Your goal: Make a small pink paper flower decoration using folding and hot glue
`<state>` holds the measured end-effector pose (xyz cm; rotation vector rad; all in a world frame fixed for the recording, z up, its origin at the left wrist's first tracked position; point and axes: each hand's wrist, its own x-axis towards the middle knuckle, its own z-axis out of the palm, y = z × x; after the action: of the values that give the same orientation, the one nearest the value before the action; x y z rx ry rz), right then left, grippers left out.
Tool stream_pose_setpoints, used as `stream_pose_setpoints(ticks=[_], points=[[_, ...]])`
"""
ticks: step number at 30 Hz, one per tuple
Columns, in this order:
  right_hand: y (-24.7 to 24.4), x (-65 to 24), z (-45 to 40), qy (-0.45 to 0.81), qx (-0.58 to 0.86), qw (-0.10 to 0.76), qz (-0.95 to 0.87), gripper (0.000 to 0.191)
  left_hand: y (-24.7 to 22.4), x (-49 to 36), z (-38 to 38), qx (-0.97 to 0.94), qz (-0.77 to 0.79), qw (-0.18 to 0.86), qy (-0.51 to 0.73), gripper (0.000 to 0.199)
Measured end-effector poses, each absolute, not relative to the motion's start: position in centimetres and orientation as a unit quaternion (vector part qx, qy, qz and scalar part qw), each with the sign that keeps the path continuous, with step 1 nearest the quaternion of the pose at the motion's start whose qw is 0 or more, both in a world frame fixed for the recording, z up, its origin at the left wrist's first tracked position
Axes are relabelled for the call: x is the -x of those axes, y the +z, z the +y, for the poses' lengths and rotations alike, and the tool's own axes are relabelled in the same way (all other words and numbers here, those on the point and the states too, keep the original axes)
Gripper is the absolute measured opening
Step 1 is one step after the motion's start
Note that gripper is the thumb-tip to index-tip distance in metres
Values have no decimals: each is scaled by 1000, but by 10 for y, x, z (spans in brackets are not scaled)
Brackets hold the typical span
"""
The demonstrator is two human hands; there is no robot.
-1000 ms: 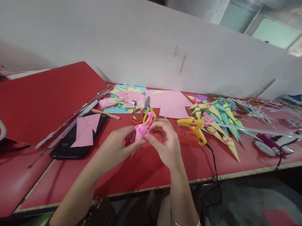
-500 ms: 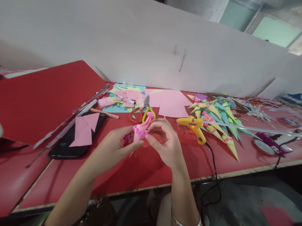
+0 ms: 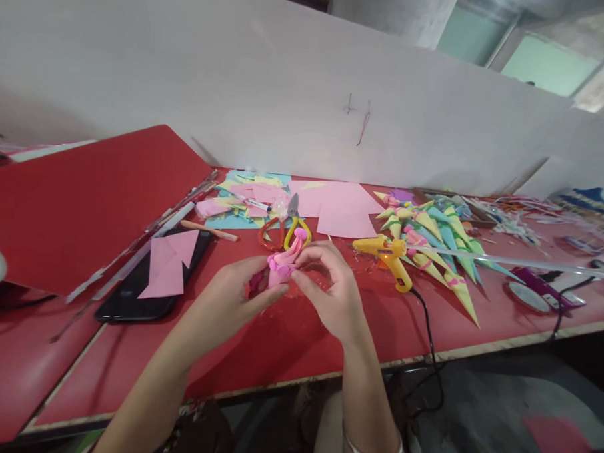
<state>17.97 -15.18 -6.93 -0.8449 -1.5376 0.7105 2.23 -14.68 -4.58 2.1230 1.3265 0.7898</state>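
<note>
Between my two hands, above the red table, is a small pink foam cone (image 3: 281, 271) with magenta trim and a curled tip ending in a pink ball. My left hand (image 3: 242, 287) grips its lower left side, fingers wrapped behind and thumb in front. My right hand (image 3: 327, 281) pinches its right edge with thumb and fingertips. Just behind the cone lie scissors (image 3: 296, 223) with red and yellow handles. To the right of my right hand rests a yellow hot glue gun (image 3: 393, 256) with a long clear glue stick.
Finished-looking foam cones (image 3: 446, 239) in yellow, blue and green pile up at the right. Pink foam sheets (image 3: 350, 212) and coloured scraps (image 3: 248, 191) lie at the back. A black phone (image 3: 138, 303) bears a pink cutout (image 3: 167, 264). The glue gun's cord (image 3: 425, 325) hangs over the front edge.
The pink cone has tilted very slightly between my hands. Both hands keep their hold in nearly the same place.
</note>
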Motion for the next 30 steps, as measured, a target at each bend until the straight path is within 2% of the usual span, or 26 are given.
stream_pose_setpoints(ticks=[3,11,14,18,21,24,27,30], points=[[-71,-179,-151,339,329,596,-649,11,-46,-23,-146,-765,498,270,305,24],[-78,-172,-148,444,332,596,-581,49,-48,-24,-143,-746,497,326,301,30],[-80,-170,-146,455,348,583,-576,50,-54,-25,-142,-765,464,355,272,30],[-86,-172,-143,446,406,569,-559,48,-57,-17,-137,-775,490,331,224,35],[-90,-174,-143,403,485,537,-560,51,-53,-5,-132,-744,543,270,282,37],[-90,-174,-144,339,575,455,-589,49,-50,5,-128,-690,584,214,371,38],[-88,-173,-147,301,620,377,-619,43,-54,5,-127,-670,542,264,433,39],[-86,-172,-150,279,623,362,-635,40,-60,-4,-130,-653,488,364,451,46]])
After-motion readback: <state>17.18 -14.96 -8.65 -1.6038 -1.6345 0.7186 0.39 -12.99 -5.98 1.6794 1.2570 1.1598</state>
